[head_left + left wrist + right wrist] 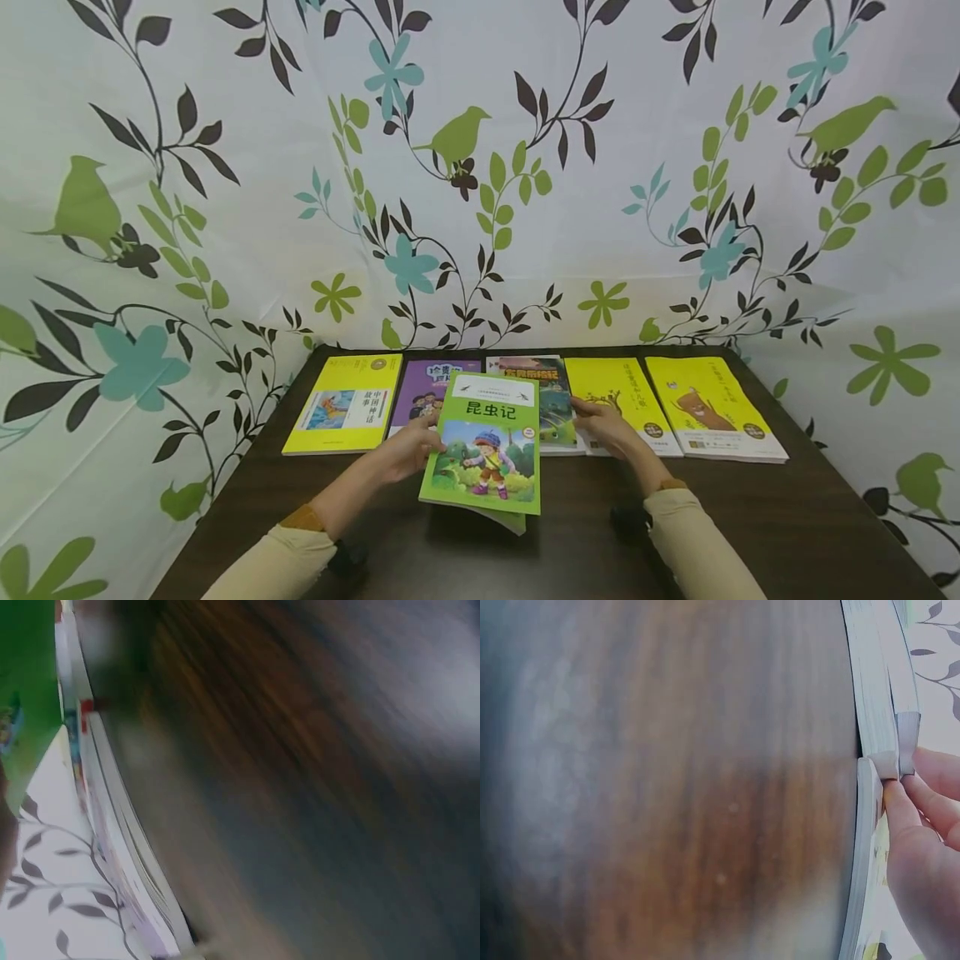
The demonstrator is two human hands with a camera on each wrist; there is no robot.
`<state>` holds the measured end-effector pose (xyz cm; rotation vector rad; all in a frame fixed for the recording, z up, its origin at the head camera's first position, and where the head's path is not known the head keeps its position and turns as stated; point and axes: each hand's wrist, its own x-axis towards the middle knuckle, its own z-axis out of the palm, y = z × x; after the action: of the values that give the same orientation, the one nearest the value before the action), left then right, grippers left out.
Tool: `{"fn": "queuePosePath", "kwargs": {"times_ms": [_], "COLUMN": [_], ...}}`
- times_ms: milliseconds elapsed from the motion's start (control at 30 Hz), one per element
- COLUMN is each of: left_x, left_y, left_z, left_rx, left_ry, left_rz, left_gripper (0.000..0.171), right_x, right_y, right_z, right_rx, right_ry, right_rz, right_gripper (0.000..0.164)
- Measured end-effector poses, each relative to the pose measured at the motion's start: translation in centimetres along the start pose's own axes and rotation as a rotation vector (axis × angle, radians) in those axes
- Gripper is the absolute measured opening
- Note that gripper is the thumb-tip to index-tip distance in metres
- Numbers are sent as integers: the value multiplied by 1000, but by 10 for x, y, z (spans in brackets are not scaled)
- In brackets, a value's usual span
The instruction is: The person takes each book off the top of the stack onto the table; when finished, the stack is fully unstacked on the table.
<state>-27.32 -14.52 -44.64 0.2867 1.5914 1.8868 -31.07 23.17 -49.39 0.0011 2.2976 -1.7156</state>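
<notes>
My left hand (405, 452) grips the left edge of a green children's book (487, 429), held tilted above the table with its back part hanging slightly apart at the bottom. In the left wrist view, the green cover (26, 690) fills the upper left corner. My right hand (611, 429) is at the right edge of a dark-covered picture book (557, 406) in the middle of the row, partly hidden behind the green book. Seen from the right wrist, thumb and fingers pinch the corner of the upper book (907, 739), which lies over another book's pages (874, 690).
Along the back of the dark wooden table (585, 550) lie a yellow book (341, 404) at far left, a purple book (420, 392), and two more yellow books, one beside my right hand (637, 392) and one at far right (708, 408). A patterned cloth (570, 208) hangs behind.
</notes>
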Motion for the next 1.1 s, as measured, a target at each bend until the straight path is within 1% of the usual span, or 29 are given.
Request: {"fn": "queuePosePath", "kwargs": {"times_ms": [67,167,367,533,667,767,933,1033,1100], "left_x": [-5,-13,-32,-47,-58,-66,-76,-82,-87], "left_y": [0,-2,-7,-13,-17,-17,-15,-17,-18], "left_z": [-7,-19,-40,-51,-58,-62,-70,-77,-82], "left_rx": [-23,-40,-55,-124,-139,-148,-149,-143,-140], "left_ry": [-47,-91,-113,-149,-187,-209,-222,-213,-213], "left_rz": [19,33,32,19,40,48,33,1,-19], "left_gripper": [77,80,83,80,78,75,73,76,78], "right_x": [0,0,0,1,2,3,3,3,2], "right_y": [0,0,-2,-2,-2,-2,-2,-2,-2], "right_z": [-1,0,2,3,2,1,0,-1,-2], "right_rx": [4,5,1,-11,-23,-26,-14,-11,-28], "right_ry": [7,19,24,29,35,33,34,31,30], "right_rz": [6,22,51,67,71,66,66,74,77], "right_gripper": [58,58,58,58,59,60,60,59,60]}}
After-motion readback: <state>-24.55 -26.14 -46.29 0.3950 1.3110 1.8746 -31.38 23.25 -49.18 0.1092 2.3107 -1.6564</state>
